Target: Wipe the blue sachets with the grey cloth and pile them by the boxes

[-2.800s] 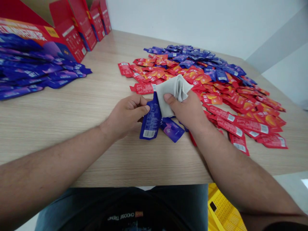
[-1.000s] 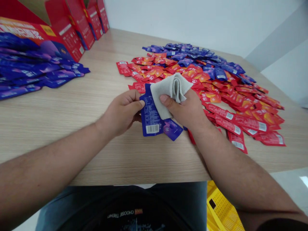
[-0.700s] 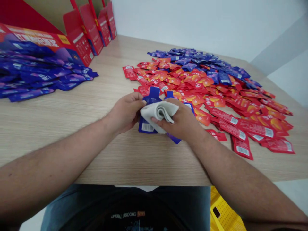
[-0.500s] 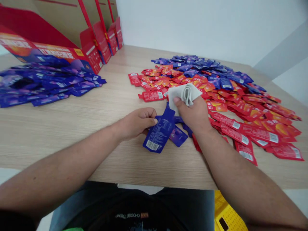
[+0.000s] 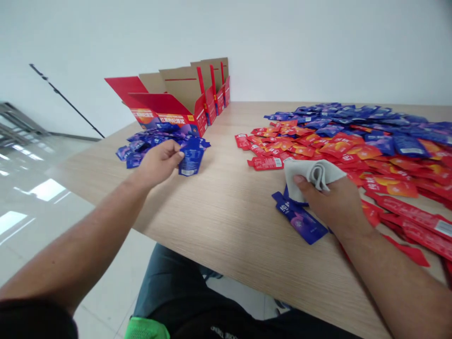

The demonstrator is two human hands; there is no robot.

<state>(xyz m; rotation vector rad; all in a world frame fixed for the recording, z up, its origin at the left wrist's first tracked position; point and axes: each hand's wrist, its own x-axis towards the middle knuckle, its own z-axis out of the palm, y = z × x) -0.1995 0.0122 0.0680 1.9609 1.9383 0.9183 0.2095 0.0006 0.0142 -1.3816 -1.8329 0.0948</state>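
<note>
Pinched in my left hand (image 5: 160,160) is a blue pouch (image 5: 191,161), its printed back and barcode facing me. It hangs just in front of a heap of blue pouches (image 5: 136,149) at the left of the table. My right hand (image 5: 332,202) is closed round a folded pale grey cloth (image 5: 296,176). Under and beside that hand lies another blue pouch (image 5: 300,221) on the wood; part of a further blue piece shows below the cloth. Red and orange pouches (image 5: 339,145) spread out behind and to the right of the right hand.
Red cardboard boxes (image 5: 169,106) with raised flaps stand in a row at the back left. More blue pouches (image 5: 328,115) are piled at the back right by the wall. The wooden table (image 5: 226,221) ends in front of my legs. A thin dark pole (image 5: 70,103) leans at far left.
My left hand has carried the blue pouch leftward, from beside the cloth to the blue heap. The right hand still holds the cloth. The view has turned left, showing more floor.
</note>
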